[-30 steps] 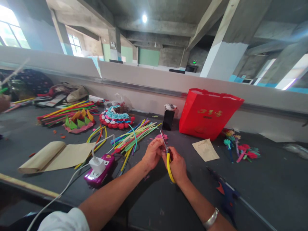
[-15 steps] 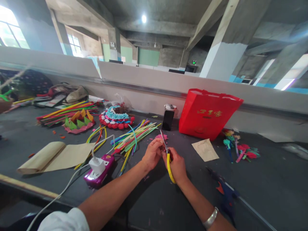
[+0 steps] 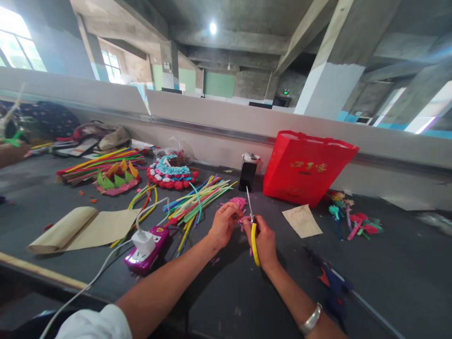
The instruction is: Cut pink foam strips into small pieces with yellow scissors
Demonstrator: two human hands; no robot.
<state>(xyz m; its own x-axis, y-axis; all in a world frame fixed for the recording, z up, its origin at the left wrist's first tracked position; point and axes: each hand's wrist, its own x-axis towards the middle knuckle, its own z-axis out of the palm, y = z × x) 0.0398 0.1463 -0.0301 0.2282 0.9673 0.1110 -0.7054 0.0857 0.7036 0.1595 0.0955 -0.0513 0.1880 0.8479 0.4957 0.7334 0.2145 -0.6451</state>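
Observation:
My right hand point(image 3: 264, 240) is wrapped round a pair of scissors point(image 3: 254, 240) with yellow handles, the blades pointing up and away from me. To its left, my left hand point(image 3: 225, 225) is closed in a pinch near the blades; what its fingertips hold is too small to make out. Just beyond the hands lies a small heap of pink pieces point(image 3: 238, 203) on the dark table. More pink scraps point(image 3: 215, 260) are scattered around and below the hands.
Coloured pipe cleaners point(image 3: 197, 200) lie left of my hands, beside a purple power socket point(image 3: 146, 249) with a cable. A phone point(image 3: 247, 176) leans upright near a red bag point(image 3: 307, 167). A glue gun point(image 3: 334, 282) lies at right. Another person's hand point(image 3: 14, 153) shows at far left.
My right hand has drawn the scissors slightly right, away from my left hand, uncovering more of the pink pieces. The other person's hand at far left has come further into view.

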